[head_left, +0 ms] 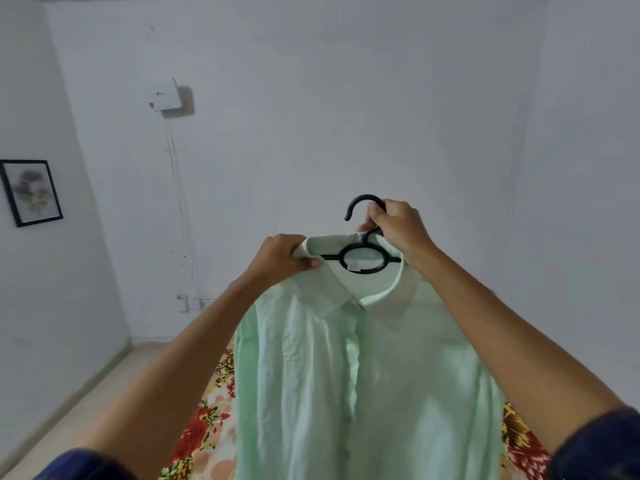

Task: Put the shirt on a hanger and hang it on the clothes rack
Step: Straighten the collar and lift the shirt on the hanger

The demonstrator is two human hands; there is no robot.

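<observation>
- A pale green shirt (360,375) hangs at the centre and lower middle of the frame, held up in the air on a black hanger (363,259).
- The right hand (398,230), just right of centre, is closed around the neck of the hanger below its hook.
- The left hand (284,259), just left of centre, pinches the shirt's collar edge between its fingers (308,263).
- A flowered bed cover (204,424) shows at the bottom, behind the shirt.
- A framed picture (31,192) hangs at the left edge; a white box (162,95) sits on the wall at upper left.
</observation>
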